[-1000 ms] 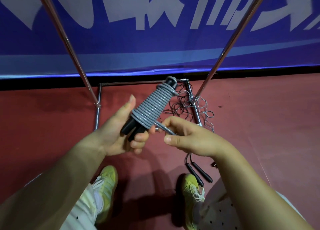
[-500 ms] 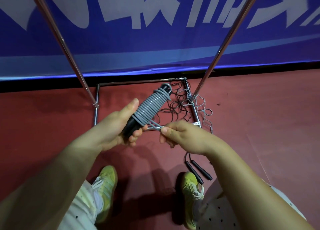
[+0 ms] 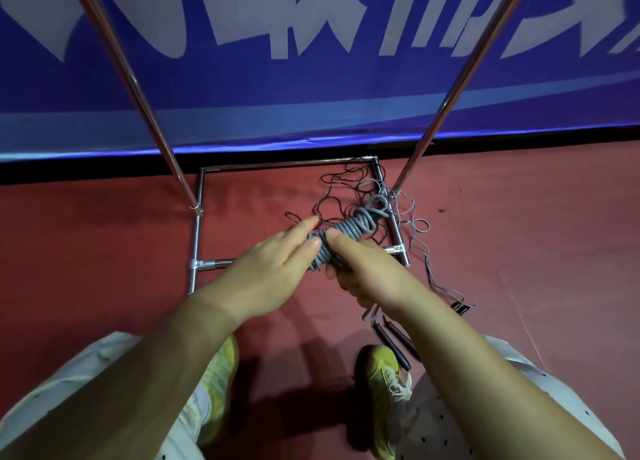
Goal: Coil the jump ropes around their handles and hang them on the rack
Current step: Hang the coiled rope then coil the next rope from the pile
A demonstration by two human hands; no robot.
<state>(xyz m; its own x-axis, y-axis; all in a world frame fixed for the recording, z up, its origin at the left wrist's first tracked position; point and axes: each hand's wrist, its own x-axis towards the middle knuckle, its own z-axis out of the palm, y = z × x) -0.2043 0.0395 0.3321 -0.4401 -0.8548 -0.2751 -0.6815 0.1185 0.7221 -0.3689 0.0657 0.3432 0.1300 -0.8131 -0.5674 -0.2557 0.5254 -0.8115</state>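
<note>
Now | coiled rope (image 3: 349, 232) | between left hand (image 3: 273, 269), right hand (image 3: 360, 269)

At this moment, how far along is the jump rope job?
Done: one grey rope is coiled almost fully round its handles. In hand: the right hand grips that bundle, and the left hand lies against it with straight fingers. Left: hanging it on the rack, where no rope shows yet, and coiling the loose ropes on the floor, including the black handles by the right shoe.
</note>
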